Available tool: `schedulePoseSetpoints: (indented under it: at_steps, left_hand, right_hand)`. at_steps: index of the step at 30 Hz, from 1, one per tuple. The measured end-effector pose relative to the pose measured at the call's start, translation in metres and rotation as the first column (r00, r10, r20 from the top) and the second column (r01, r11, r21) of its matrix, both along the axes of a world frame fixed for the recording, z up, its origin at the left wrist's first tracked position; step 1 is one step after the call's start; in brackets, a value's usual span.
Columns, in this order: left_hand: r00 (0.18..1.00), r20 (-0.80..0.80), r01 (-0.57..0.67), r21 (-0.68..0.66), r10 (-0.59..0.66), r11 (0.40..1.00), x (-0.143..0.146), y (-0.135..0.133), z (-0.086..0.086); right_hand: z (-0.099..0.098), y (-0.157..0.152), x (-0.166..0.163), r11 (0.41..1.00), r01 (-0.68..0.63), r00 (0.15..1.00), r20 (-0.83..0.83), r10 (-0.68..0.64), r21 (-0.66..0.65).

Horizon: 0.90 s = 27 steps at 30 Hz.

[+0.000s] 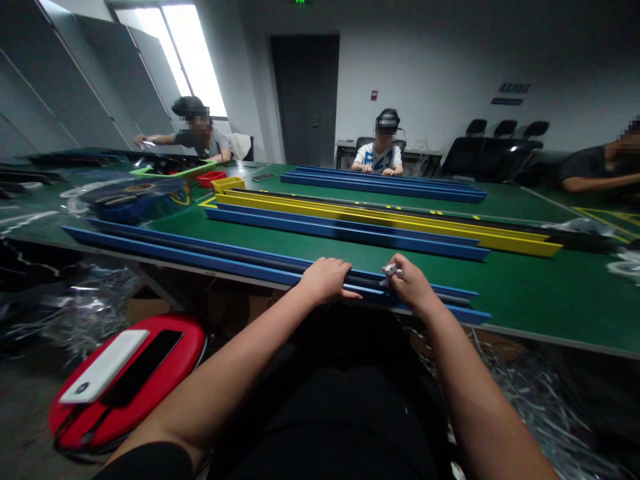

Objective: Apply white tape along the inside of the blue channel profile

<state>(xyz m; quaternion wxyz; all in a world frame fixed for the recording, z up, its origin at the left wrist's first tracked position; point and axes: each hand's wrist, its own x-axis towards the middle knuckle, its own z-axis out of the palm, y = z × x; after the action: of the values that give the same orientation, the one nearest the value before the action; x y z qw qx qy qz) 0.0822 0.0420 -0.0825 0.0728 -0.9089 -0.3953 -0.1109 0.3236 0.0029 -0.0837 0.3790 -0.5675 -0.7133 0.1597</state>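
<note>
In front of me, a long blue channel lies along the near table edge with a dark strip inside it. My left hand is closed over the channel near its middle, fingers across the strip and thumb along the near wall. To the right, my right hand pinches a small white piece just above the strip. The piece's exact kind is hard to make out, and fingers cover part of it. Another blue channel and a yellow channel lie farther back.
More blue channels lie near a seated person across the green table. Bagged coils, a yellow bin and a red bin stand left. A red stool holds a power bank and phone.
</note>
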Motion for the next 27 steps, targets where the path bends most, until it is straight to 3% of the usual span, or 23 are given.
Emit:
schedulePoseSetpoints:
  at_steps: [5,10,14,23,27]
  left_hand:
    - [1.000,-0.001,-0.011,-0.013,0.011,1.000,-0.006,0.003,0.002]
    - [0.999,-0.019,-0.035,-0.004,0.035,0.999,-0.035,0.014,0.005]
    - [0.998,-0.045,-0.048,-0.014,0.047,0.999,-0.063,0.024,0.006]
    - [0.999,-0.042,-0.029,-0.061,0.027,0.998,-0.083,0.028,0.006]
    - [1.000,-0.018,-0.009,-0.089,0.008,0.996,-0.077,0.023,0.010]
  right_hand:
    - [0.005,0.003,0.008,0.997,-0.009,0.992,0.126,-0.001,0.079]
    - [0.016,0.000,0.016,0.994,-0.109,0.948,0.303,0.102,0.009]
    - [0.021,-0.004,0.020,0.992,-0.114,0.906,0.404,0.127,-0.055]
    - [0.032,-0.016,0.020,0.958,-0.120,0.886,0.407,0.221,-0.261]
    - [0.029,-0.015,0.026,0.964,-0.137,0.900,0.378,0.217,-0.228]
